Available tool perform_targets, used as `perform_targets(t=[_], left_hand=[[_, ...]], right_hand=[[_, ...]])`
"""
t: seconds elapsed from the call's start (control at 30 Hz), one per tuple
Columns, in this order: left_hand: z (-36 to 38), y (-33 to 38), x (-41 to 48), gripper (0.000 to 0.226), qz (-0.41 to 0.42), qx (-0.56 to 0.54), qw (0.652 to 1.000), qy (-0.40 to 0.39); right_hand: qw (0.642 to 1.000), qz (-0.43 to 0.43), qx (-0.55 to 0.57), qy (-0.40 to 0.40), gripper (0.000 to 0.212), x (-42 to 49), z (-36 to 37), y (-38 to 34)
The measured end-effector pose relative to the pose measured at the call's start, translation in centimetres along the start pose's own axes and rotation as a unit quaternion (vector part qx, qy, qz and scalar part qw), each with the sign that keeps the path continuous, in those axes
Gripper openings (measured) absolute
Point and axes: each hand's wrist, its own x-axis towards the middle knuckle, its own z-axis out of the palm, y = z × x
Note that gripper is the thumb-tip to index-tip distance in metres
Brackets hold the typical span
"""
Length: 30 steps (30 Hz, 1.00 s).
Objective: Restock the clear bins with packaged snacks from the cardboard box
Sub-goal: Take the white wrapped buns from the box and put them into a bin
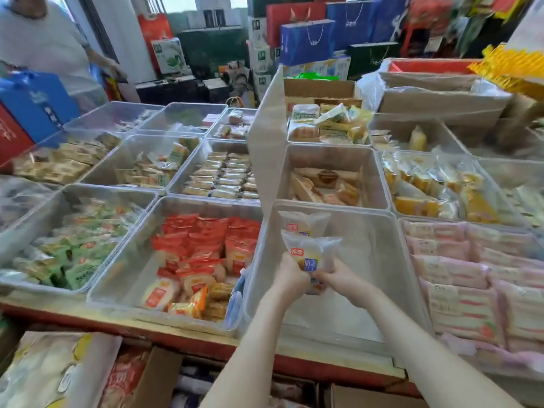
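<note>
Both hands, left hand [290, 276] and right hand [341, 278], pinch a snack packet [310, 257]; best stand it snugly behind, against the packet [303, 223] just beyond them.

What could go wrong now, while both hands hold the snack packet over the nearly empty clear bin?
1. Both hands, left and right, grip only the lower end of the snack packet, so it might slip or be squeezed.
2. The packet standing at the back of the clear bin may topple if bumped.
3. The neighbouring bin with red packets sits close; a packet could land there.
</note>
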Motion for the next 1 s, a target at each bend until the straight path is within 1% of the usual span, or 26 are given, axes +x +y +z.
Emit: perform_targets(t=[0.07, 0.1, 0.13, 0.17, 0.23, 0.27, 0.33, 0.4, 0.43, 0.5, 0.53, 0.6, 0.67, 0.73, 0.83, 1.0], left_hand=[[0.2, -1.4, 2.5, 0.072, -0.019, 0.012, 0.999, -0.033], [0.4, -2.2, 3.8, 0.085, -0.025, 0.017, 0.999, -0.036], [0.3, -2.2, 4.1, 0.089, -0.030, 0.020, 0.999, -0.032], [0.2, -2.1, 4.4, 0.086, -0.036, 0.016, 0.999, -0.027], [-0.4, -1.5, 4.2, 0.075, -0.043, 0.005, 0.999, -0.019], [-0.7, -1.1, 4.0, 0.072, -0.045, 0.001, 0.999, -0.020], [-1.0, -1.3, 4.4, 0.076, -0.049, -0.013, 0.998, -0.022], [-1.3, -1.5, 4.3, 0.078, -0.041, -0.022, 0.999, -0.022], [-1.5, -1.5, 4.2, 0.075, -0.038, -0.030, 0.999, -0.013], [-1.7, -1.3, 3.6, 0.069, -0.053, -0.036, 0.998, 0.008], [-1.7, -1.0, 2.9, 0.067, -0.058, -0.023, 0.998, 0.015], [-1.4, -0.7, 1.3, 0.064, -0.042, 0.019, 0.999, 0.022], [-0.7, -0.4, -0.7, 0.064, 0.006, 0.062, 0.998, 0.021], [0.5, -0.1, -2.9, 0.058, 0.055, 0.123, 0.990, 0.031], [2.6, 0.7, -6.6, 0.054, 0.110, 0.189, 0.975, 0.045], [7.2, 2.0, -14.1, 0.056, 0.223, 0.225, 0.948, 0.011]], right_hand=[[1.000, 0.016, 0.002, -0.001, 0.082, 1.8, 1.3, 0.8], [1.000, 0.017, -0.008, -0.003, 0.099, 2.6, 1.9, 1.1], [1.000, 0.019, -0.014, 0.000, 0.111, 3.0, 2.4, 1.3], [0.999, 0.023, -0.023, 0.007, 0.116, 3.6, 2.7, 1.6], [0.999, 0.029, -0.020, 0.028, 0.117, 4.5, 3.1, 2.1], [0.999, 0.031, -0.018, 0.032, 0.122, 4.7, 3.2, 2.1], [0.998, 0.039, -0.021, 0.034, 0.128, 4.8, 3.0, 2.3], [0.999, 0.040, -0.007, 0.017, 0.122, 4.5, 2.7, 2.1], [0.999, 0.036, -0.003, 0.016, 0.116, 4.1, 2.7, 1.7], [0.998, 0.037, -0.018, 0.045, 0.101, 3.2, 2.5, 1.1], [0.997, 0.037, -0.036, 0.061, 0.093, 2.4, 2.3, 0.5], [0.991, 0.051, -0.082, 0.097, 0.077, 0.5, 2.1, -0.7], [0.980, 0.063, -0.143, 0.124, 0.062, -1.3, 1.5, -1.0], [0.971, 0.072, -0.176, 0.148, 0.060, -3.5, 1.1, -1.0], [0.965, 0.054, -0.177, 0.187, 0.051, -7.9, 0.5, -0.9], [0.950, -0.007, -0.186, 0.252, 0.040, -17.2, -1.0, 0.2]])
